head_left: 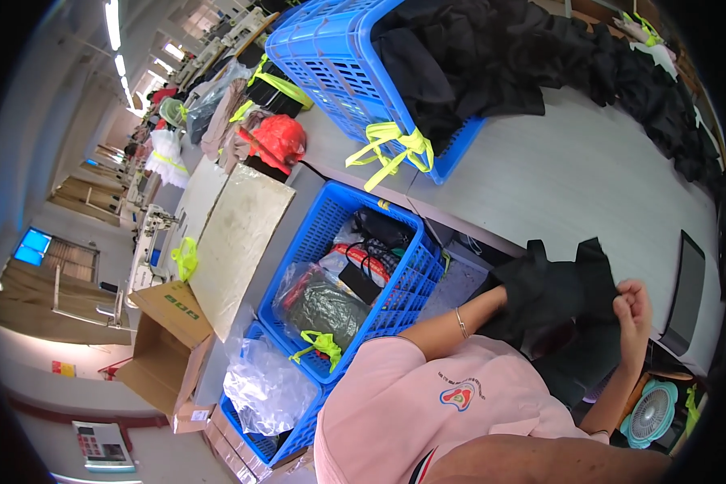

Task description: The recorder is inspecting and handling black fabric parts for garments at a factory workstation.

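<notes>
A black garment (569, 286) is held up in front of me at the table's near edge, its lower part hanging over my lap. My left forearm (480, 310), with a bracelet at the wrist, runs into the cloth, which hides the fingers of that hand. At the garment's right edge, my right hand (633, 305) has its fingers closed on the fabric. Farther off, a heap of similar black garments (500, 48) spills from a tipped blue plastic crate (331, 64) and trails along the far side of the grey table (589, 177).
Yellow-green cloth strips (395, 151) are tied to the crate. At my left stand a blue basket (403, 298) of bagged things, a clear plastic bag (268, 387) and an open cardboard box (165, 347). A flat black panel (686, 294) and a turquoise fan (652, 413) are to the right.
</notes>
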